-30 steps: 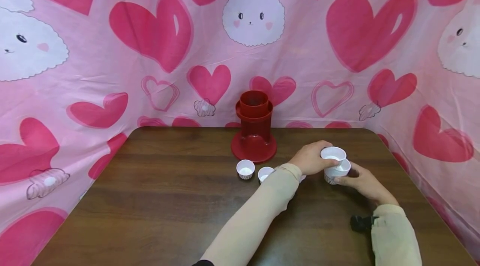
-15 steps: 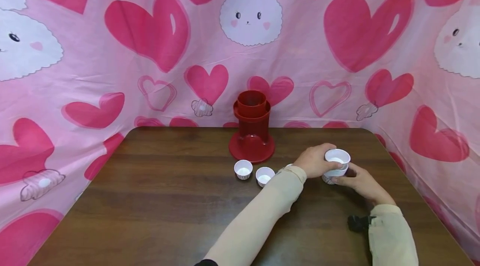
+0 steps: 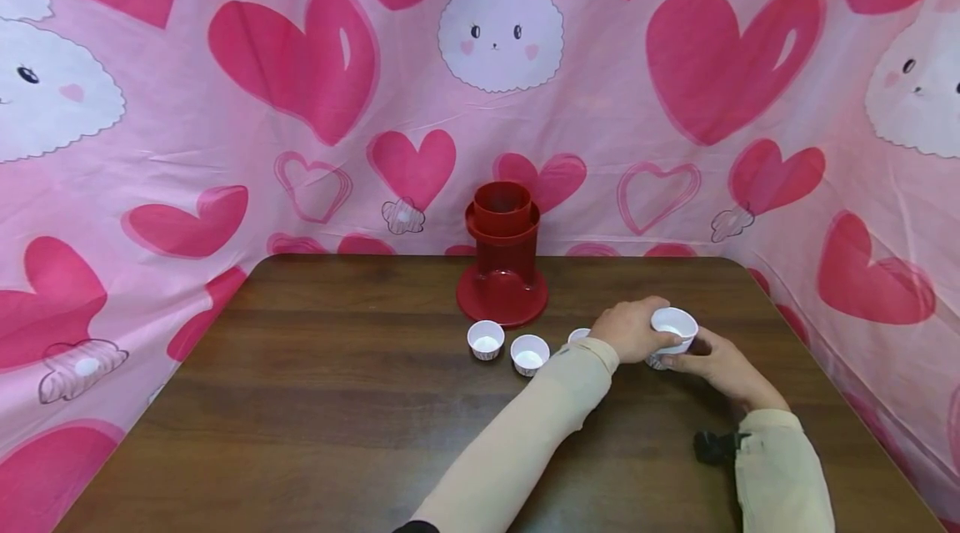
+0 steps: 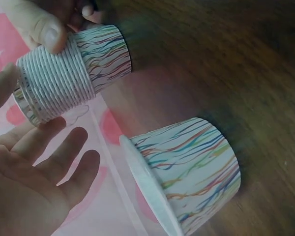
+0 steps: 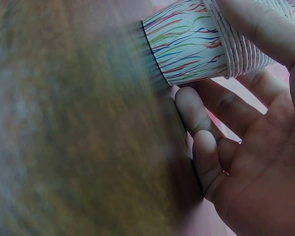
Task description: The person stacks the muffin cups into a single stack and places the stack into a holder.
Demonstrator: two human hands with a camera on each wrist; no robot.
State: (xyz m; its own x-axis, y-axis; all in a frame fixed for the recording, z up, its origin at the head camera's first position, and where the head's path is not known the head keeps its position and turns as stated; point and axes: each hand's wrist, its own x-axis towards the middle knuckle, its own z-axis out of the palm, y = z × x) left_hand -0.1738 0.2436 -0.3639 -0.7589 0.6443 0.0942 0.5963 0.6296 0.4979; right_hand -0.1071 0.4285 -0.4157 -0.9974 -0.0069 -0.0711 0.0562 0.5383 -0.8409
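A stack of nested white paper cups (image 3: 674,326) with thin coloured streaks stands at the right of the table, between my two hands. My left hand (image 3: 628,334) holds the rim end of the stack (image 4: 56,81) between thumb and fingers. From the other side my right hand (image 3: 723,368) grips it lower down, its thumb across the stacked rims (image 5: 236,51). Left of the stack, three single cups stand upright: a left cup (image 3: 486,342), a middle cup (image 3: 529,356) and a third cup (image 3: 578,335) partly hidden by my left arm.
A red plastic stand (image 3: 507,262) with a round base and a ringed tube is behind the single cups, at the table's back edge. Pink heart-patterned cloth (image 3: 300,183) hangs around the brown wooden table (image 3: 300,399).
The upper cup or cups in my left hand have come down into the lower stack held by my right hand. The head view has shifted slightly.
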